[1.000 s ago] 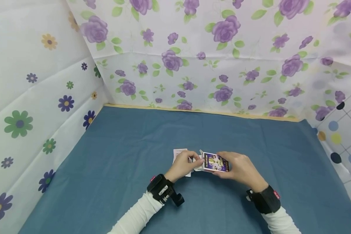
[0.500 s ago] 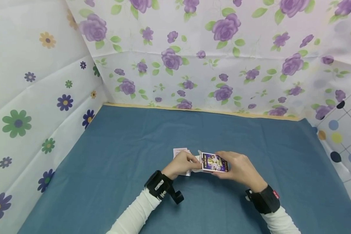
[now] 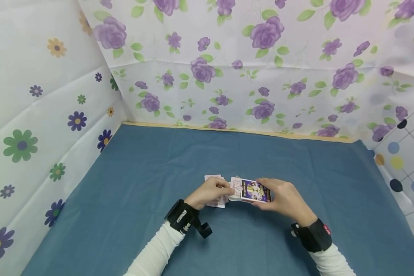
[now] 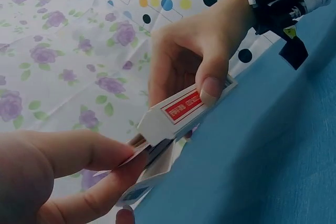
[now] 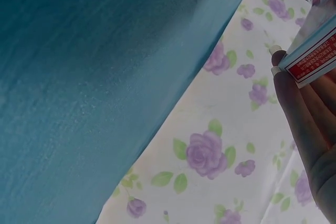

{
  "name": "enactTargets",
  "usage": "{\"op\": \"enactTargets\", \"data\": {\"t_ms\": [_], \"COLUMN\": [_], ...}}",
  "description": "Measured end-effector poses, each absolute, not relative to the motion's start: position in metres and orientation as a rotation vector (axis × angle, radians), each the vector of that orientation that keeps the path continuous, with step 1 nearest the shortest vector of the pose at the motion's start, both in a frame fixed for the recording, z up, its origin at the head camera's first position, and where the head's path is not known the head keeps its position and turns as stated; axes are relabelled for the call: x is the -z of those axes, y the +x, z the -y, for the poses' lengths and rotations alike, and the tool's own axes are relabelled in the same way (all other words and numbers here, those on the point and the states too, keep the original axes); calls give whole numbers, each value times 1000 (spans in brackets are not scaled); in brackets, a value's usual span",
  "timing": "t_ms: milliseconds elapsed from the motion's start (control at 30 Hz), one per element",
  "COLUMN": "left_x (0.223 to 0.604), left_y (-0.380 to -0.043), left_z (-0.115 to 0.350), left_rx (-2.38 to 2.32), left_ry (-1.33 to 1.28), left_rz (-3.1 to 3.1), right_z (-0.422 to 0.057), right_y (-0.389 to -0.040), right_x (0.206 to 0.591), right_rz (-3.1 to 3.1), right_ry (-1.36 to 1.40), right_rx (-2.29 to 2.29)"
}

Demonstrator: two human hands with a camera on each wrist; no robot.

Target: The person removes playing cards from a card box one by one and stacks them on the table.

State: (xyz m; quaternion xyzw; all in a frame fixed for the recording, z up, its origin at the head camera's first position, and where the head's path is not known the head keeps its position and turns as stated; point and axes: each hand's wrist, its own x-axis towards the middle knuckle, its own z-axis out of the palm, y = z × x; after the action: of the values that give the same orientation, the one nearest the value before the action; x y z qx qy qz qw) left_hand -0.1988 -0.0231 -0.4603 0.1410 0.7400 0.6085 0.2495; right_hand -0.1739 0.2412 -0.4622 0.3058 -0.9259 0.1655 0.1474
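My right hand point(image 3: 285, 198) grips a purple-faced playing card box point(image 3: 257, 191) by its sides, tilted above the blue cloth. From the box's left end stick out several playing cards point(image 3: 236, 185). My left hand point(image 3: 207, 192) pinches the cards between thumb and finger at that end, which the left wrist view shows close up beside the box's unfolded flap point(image 4: 157, 167). Under and behind the left hand lie loose playing cards point(image 3: 218, 203), partly hidden by it. In the right wrist view, fingertips press the box's red-labelled side point(image 5: 315, 59).
A blue cloth point(image 3: 151, 161) covers the table. Behind it hangs a rose-patterned curtain point(image 3: 234, 88), with a daisy-patterned sheet point(image 3: 38, 126) at left and a dotted sheet point(image 3: 403, 168) at right. Each wrist wears a black camera strap.
My left hand has drawn back to the left from the box. Cards now show out of its end that were hidden inside before. The right hand holds nearly still.
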Motion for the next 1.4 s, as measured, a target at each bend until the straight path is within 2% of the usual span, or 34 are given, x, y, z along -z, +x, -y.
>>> {"op": "enactTargets", "data": {"t_ms": [267, 533, 1400], "left_x": [453, 446, 445], "left_y": [-196, -195, -201], "left_z": [36, 45, 68], "left_rx": [-1692, -1803, -1975], "left_ry": [392, 292, 185], "left_rz": [-2023, -1836, -1887], "right_z": [-242, -241, -243], "right_y": [-175, -174, -173], "right_x": [461, 460, 462], "right_rz": [2652, 2658, 2675], "right_ry": [874, 877, 861], "right_rx": [-476, -474, -514]}}
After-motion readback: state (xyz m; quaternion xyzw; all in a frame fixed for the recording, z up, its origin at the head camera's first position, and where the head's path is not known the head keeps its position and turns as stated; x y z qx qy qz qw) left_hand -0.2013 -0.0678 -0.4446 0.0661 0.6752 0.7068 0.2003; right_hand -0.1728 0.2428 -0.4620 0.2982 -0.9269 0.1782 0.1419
